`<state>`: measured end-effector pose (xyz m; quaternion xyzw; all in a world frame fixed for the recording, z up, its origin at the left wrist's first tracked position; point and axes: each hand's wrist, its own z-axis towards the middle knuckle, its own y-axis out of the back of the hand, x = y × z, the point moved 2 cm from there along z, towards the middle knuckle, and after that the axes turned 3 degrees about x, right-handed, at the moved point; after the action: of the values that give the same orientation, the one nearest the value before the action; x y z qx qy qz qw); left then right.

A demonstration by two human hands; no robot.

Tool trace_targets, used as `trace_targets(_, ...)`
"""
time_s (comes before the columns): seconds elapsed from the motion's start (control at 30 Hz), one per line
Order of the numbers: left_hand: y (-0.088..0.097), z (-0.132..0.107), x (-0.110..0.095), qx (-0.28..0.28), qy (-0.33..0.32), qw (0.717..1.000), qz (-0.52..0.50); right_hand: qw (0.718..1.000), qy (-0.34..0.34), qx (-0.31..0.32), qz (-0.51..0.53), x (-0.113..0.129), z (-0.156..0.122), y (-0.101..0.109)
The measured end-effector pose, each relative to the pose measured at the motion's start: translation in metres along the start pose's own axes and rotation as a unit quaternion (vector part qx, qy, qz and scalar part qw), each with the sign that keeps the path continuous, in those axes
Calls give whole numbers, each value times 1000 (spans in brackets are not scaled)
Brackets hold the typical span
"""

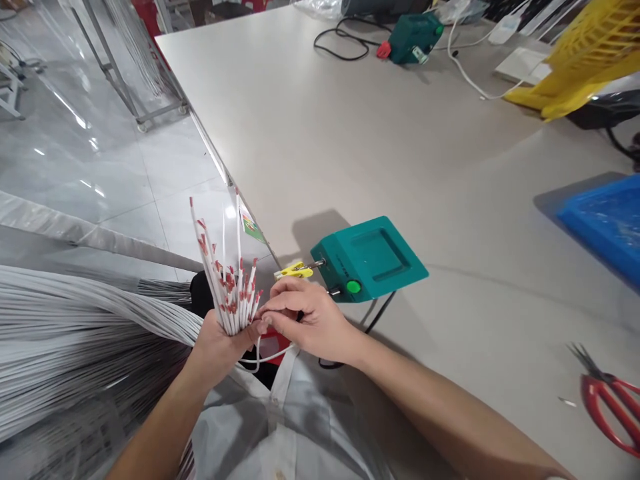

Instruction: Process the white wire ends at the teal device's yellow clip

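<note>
My left hand (220,347) is closed round a bundle of thin white wires with red tips (227,287), which stand up and fan out above my fist. My right hand (305,317) pinches one wire at the base of the bundle, fingertips touching the left hand. Just beyond the right hand sits a small teal box (373,257) with a green button (353,287) and a yellow clip (294,270) on a metal pin at its left side. A long mass of white wires (75,333) trails off to the left.
The grey table (375,153) carries red-handled scissors (607,400) at the right, a blue tray (607,223), a yellow basket (585,60) and a second teal device (413,37) with cables at the back. The table's left edge drops to a shiny floor.
</note>
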<state>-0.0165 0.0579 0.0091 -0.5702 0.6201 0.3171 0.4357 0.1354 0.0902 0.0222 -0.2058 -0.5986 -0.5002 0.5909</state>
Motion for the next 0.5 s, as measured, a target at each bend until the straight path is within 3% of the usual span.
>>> trace_targets(0.13,2,0,1,27,28,999,14,997,18,68,-42,1,3,7)
trace_targets(0.23,5,1,8,36,44,998,13,978,81,134,-141,8,4,14)
trace_targets(0.3,8,2,12,40,54,998,11,945,165,142,-244,13,3,15)
trace_targets(0.4,9,2,14,27,53,998,1,871,297,117,-375,17,-3,12)
trace_targets(0.5,8,1,12,-16,37,999,-7,835,353,80,-415,12,-9,6)
